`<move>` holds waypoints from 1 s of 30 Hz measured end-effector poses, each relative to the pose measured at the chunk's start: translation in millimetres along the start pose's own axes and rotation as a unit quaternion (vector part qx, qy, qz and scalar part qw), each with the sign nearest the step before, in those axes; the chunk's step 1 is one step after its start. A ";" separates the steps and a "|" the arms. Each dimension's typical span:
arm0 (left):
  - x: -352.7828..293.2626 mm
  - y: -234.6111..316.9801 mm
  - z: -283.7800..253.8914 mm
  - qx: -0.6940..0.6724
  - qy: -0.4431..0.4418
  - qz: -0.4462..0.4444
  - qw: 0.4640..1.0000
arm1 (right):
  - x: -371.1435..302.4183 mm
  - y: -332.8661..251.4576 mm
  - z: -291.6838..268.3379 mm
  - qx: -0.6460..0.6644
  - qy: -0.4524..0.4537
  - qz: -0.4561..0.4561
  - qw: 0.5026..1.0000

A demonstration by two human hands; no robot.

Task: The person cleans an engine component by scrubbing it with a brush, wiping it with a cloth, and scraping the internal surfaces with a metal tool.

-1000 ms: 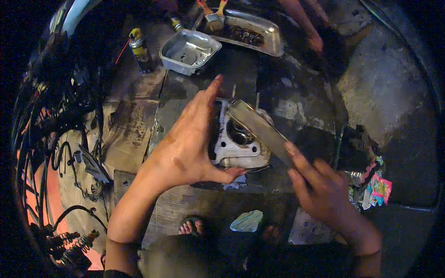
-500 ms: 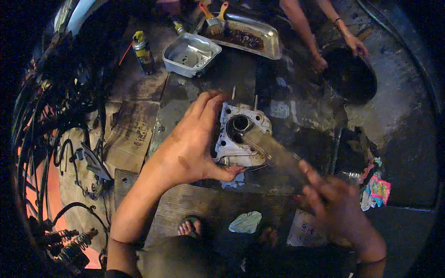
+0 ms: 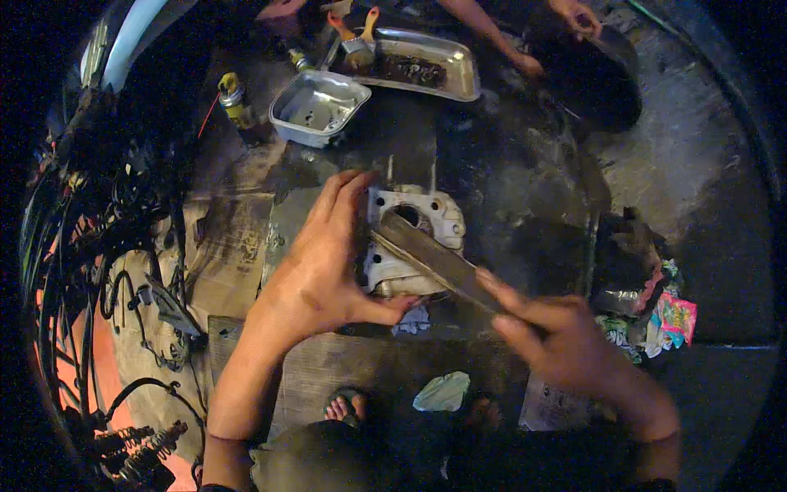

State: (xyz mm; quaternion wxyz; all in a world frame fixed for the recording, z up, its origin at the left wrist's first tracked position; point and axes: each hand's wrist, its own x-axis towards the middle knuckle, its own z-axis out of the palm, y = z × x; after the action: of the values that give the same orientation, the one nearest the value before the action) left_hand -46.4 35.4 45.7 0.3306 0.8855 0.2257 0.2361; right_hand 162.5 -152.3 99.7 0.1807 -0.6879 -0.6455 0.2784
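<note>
A grey metal cylinder head (image 3: pixel 449 215), with a dark round opening and several bolt holes, is held low in front of me. My left hand (image 3: pixel 316 266) grips it along its left side, fingers at the far edge and thumb at the near edge. My right hand (image 3: pixel 553 328) is closed around the near end of a long flat file (image 3: pixel 438 261). The file lies slantwise across the cylinder head's flat face, its far end partly covering the opening. Two thin studs (image 3: pixel 434 176) stick up at the far side.
Beyond are a square metal pan (image 3: pixel 283 107), a tray (image 3: pixel 469 78) with dark liquid and two brushes (image 3: pixel 365 37), and a spray can (image 3: pixel 235 107). Cables (image 3: pixel 61 246) and springs (image 3: pixel 156 447) crowd the left. Another person's hands (image 3: pixel 529 64) hold a dark round thing (image 3: pixel 607 90) at far right.
The file has slid up and left across the cylinder head's face, my right hand moving with it. The other person's hands and the dark round thing have shifted up in view.
</note>
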 end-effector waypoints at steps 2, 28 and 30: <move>2.5 3.0 6.8 0.033 -0.005 -0.001 0.999 | -14.3 3.2 -18.6 -0.062 0.014 0.005 0.998; 3.8 14.3 12.6 0.074 -0.011 -0.007 0.997 | 4.1 18.3 -31.8 -0.047 -0.023 0.004 0.999; 3.8 7.3 8.9 0.068 -0.013 0.003 0.998 | 2.3 1.6 -26.1 -0.089 0.000 0.020 0.996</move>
State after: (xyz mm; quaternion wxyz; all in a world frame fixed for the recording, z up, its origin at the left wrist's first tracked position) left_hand -36.6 28.3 45.9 0.2716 0.9094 0.2349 0.2099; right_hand 179.9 -147.3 118.7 0.1133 -0.7141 -0.6538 0.2230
